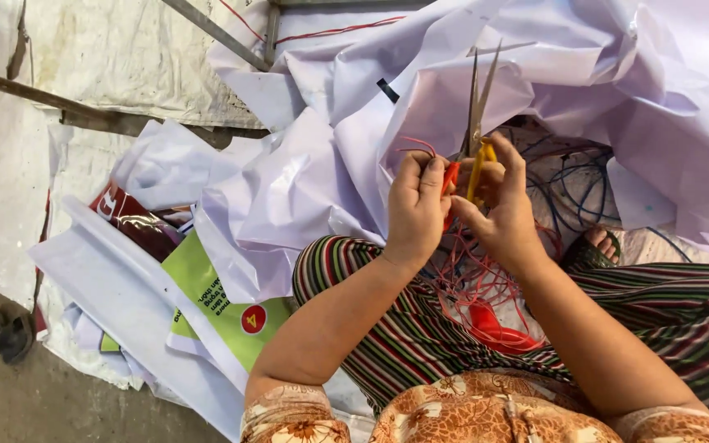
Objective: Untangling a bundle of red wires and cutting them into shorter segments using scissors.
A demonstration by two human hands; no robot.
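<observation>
While left hand [416, 205] pinches thin red wire [420, 148], right hand [498, 201] grips yellow-handled steel scissors [476, 107]; crumpled glossy white sheeting [305, 172] behind.

A makeshift floor workshop, likely outdoors or in a shed. Stained tarpaulin [125, 57] covers the ground at eleven o'clock, crossed by rough wooden battens [84, 111]. Crumpled white plastic sheets [305, 172] and printed banner scraps [215, 303] pile up at centre, worn sandals [0, 332] lie on bare concrete [43, 402] at eight o'clock.
</observation>
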